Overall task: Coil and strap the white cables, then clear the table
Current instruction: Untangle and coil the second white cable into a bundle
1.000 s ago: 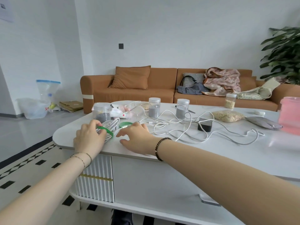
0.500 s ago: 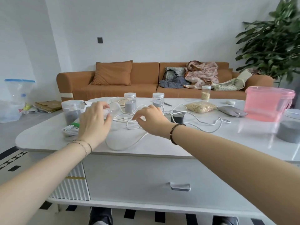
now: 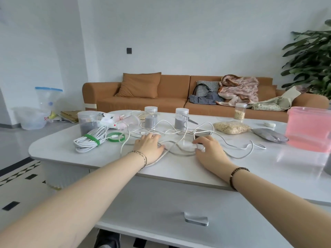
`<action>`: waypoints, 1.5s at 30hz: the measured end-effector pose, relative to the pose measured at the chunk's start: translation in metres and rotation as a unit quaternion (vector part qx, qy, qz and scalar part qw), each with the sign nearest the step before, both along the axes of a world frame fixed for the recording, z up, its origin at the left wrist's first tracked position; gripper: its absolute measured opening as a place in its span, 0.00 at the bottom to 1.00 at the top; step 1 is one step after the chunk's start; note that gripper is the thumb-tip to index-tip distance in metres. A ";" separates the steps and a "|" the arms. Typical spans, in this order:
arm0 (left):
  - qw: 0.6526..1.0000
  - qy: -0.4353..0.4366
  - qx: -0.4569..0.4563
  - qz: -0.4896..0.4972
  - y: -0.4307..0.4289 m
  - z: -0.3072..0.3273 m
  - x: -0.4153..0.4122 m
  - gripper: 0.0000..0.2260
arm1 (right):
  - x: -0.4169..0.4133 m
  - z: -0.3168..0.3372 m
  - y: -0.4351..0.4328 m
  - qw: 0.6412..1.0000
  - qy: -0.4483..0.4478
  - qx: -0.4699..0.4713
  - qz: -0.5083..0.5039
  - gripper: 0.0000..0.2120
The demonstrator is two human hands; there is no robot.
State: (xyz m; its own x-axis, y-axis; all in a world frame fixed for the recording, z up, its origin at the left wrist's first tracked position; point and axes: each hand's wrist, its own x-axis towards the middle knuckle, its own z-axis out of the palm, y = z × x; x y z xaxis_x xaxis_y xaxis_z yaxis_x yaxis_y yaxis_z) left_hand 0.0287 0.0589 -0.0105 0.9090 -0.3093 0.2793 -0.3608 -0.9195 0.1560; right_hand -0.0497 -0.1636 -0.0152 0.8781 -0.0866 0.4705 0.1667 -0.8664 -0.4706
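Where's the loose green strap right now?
Head view, table's left: the green strap lies flat between the strapped cable coil and the left hand.

coiled white cable (image 3: 90, 141) — green-strapped, flat at left | loose white cable (image 3: 176, 130) — tangled, sprawled centre

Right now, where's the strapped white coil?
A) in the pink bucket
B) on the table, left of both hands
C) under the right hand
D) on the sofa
B: the coil, green strap round it, lies on the table left of the left hand; the right hand pinches the loose white cable farther right.
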 end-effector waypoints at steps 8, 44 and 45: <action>0.991 -0.015 -0.111 -0.076 0.000 0.000 0.008 0.12 | 0.010 0.009 -0.007 0.995 0.038 -0.089 -0.030 0.22; 0.967 -0.147 0.201 -0.055 -0.007 0.017 0.059 0.09 | -0.008 0.013 -0.028 0.984 -0.113 -0.134 0.046 0.24; 0.965 -0.160 0.205 -0.040 -0.009 0.018 0.056 0.10 | -0.008 0.013 -0.028 0.984 -0.114 -0.130 0.043 0.25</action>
State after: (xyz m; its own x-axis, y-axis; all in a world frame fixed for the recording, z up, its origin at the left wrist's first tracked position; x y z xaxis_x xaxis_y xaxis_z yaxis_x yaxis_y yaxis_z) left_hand 0.0847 0.0494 0.0072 0.7648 -0.5194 0.3812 -0.4027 -0.8472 -0.3465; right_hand -0.0576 -0.1918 -0.0019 0.7455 0.1332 0.6530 0.3210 -0.9305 -0.1767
